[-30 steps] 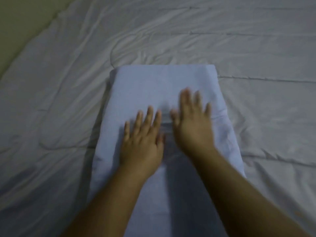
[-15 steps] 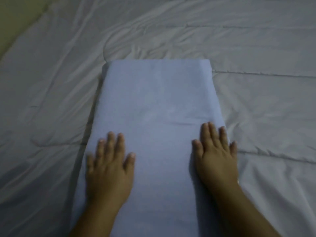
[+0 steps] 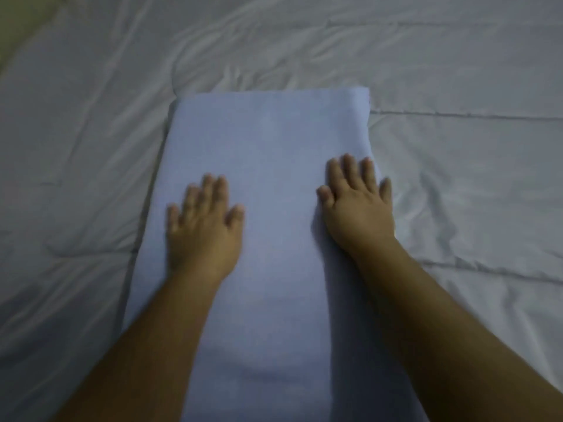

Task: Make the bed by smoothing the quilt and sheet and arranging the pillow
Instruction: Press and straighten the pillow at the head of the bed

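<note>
My left hand [image 3: 201,236] and right hand [image 3: 358,208] lie flat, fingers spread open, on the smooth blue pillow [image 3: 268,141]. Wrinkly white quilt [image 3: 457,178] lies around the pillow.

Hands: two, the left hand [image 3: 202,231] and the right hand [image 3: 358,205], both bare and flat
Forearms: two, both bare
Pillow [image 3: 268,153]: one, pale blue, oblong
Quilt [image 3: 457,184]: one, white, creased, stitched
Fingers in view: ten
</note>
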